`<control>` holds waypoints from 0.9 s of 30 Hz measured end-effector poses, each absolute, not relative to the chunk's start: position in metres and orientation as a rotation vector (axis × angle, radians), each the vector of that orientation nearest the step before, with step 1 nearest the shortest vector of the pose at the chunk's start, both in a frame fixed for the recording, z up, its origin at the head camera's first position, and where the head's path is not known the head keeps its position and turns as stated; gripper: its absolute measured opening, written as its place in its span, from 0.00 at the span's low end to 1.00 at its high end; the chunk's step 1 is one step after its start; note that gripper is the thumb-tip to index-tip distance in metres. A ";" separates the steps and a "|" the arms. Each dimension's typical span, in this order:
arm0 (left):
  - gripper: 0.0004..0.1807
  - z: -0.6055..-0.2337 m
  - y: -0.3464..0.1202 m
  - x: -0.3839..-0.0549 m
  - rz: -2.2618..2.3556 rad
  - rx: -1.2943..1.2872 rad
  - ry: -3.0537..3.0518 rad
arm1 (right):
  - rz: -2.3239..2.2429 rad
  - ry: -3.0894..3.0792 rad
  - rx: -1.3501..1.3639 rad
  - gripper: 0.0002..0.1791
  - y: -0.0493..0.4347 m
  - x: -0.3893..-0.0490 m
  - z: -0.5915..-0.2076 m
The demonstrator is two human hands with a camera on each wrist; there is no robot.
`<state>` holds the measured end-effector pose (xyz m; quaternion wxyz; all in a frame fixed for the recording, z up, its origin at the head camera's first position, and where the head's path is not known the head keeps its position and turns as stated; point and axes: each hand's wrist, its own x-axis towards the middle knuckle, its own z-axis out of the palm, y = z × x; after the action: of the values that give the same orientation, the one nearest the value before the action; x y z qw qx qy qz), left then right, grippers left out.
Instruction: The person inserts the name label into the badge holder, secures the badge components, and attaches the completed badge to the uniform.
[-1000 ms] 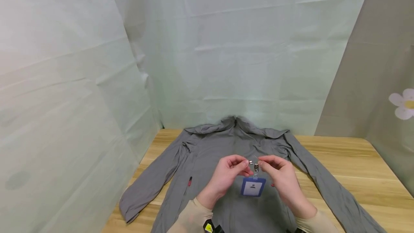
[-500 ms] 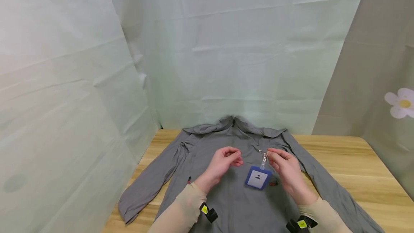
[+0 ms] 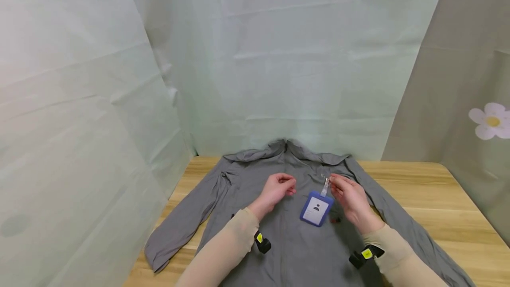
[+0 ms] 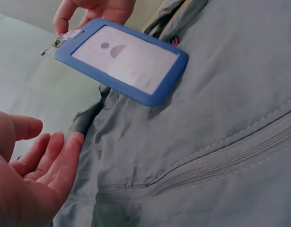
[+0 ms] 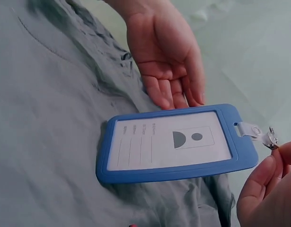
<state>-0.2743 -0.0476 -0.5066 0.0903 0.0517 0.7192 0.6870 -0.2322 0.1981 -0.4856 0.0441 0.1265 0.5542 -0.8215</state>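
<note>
My right hand (image 3: 352,196) pinches the metal clip (image 5: 272,137) of a blue-framed ID badge holder (image 3: 316,208) between thumb and fingertips. The badge hangs tilted from its clear strap over the grey jacket (image 3: 247,180), its white card with a person icon facing up. A thin safety-pin part (image 4: 49,48) sticks out from the clip in the left wrist view. Left of the badge, my left hand (image 3: 275,191) hovers over the jacket front with loosely bent fingers and nothing in them. In the left wrist view its thumb stands apart from the fingers.
The jacket lies spread on a wooden table (image 3: 422,194), collar at the far edge, sleeves out to both sides. A red zipper pull (image 3: 336,220) shows on its right front. Pale cloth walls (image 3: 279,65) stand behind and at the left.
Both hands were at the clip a second ago. My left hand has let go and drawn away to the left, while my right hand has carried the badge slightly right and farther from me.
</note>
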 end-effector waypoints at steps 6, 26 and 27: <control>0.12 -0.506 -0.043 -0.286 2.037 0.118 2.206 | -2.528 1.682 0.374 0.09 0.198 -0.242 -0.486; 0.09 -0.502 -0.027 -0.305 1.917 0.105 2.423 | -2.270 1.996 0.252 0.26 0.201 -0.270 -0.493; 0.09 -0.502 -0.026 -0.306 1.909 0.104 2.430 | -2.263 2.007 0.252 0.26 0.201 -0.272 -0.493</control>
<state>-0.3058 -0.0259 -0.5022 0.0250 0.0336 0.7857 0.6172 -0.2719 0.2014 -0.4928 0.0531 0.0828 0.6603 -0.7445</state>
